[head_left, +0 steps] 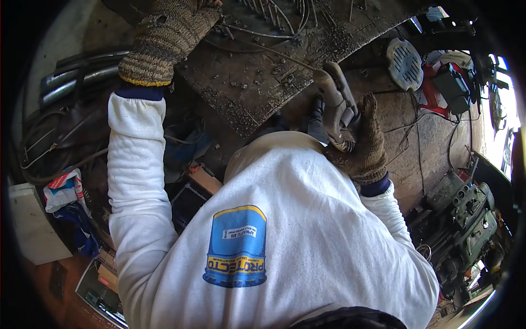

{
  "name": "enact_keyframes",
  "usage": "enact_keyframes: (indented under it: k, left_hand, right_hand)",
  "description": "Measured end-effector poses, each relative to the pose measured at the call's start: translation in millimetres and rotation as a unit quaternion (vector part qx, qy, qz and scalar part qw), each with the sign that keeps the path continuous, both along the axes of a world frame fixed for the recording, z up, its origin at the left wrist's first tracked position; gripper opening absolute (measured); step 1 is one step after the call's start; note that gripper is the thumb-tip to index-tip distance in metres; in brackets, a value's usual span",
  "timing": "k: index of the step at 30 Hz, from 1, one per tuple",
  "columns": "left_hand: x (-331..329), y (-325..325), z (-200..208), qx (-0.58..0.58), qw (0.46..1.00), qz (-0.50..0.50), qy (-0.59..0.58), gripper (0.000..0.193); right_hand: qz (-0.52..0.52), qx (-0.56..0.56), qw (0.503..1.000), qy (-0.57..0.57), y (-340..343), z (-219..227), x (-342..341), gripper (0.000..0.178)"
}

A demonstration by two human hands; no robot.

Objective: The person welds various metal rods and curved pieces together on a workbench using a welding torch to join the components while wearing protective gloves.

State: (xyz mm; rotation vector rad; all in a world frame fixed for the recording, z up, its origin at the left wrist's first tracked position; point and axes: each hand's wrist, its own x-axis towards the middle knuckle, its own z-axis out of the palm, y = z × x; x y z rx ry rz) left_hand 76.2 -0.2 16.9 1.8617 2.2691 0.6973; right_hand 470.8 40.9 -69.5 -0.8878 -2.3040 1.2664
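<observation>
Gripping: right hand [364,151], fingers wrapped round welding clamp [332,97].
Left hand [169,39]: fingers' hold can't be made out.
Rod [290,60]: may jab left hand if right hand drifts.

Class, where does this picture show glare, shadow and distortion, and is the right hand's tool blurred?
Head view: daylight washes out the far right edge; head view: the white shirt is bright, with deep shadow left of the steel worktable; head view: a curved black border marks the fisheye lens; head view: the electrode holder shows no strong blur.
</observation>
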Motion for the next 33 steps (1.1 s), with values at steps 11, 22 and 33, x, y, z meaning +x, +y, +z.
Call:
enact_keyframes:
  k: [11,22,33]
  left_hand:
    - [-41,-9,-40,-0.024,0.997,-0.002,-0.078,0.024]
    - [-35,-7,-29,-0.031,0.998,-0.021,0.047,0.025]
    - [-33,-3,-28,-0.036,0.998,-0.025,0.041,0.026]
  right_hand:
    - [-0.100,-0.298,0.947,0.074,3,-11,7,0.113]
    - [0.016,0.064,0.997,-0.038,12,16,-8,0.119]
    - [-0.054,-0.266,0.956,0.109,18,-10,6,0.101]
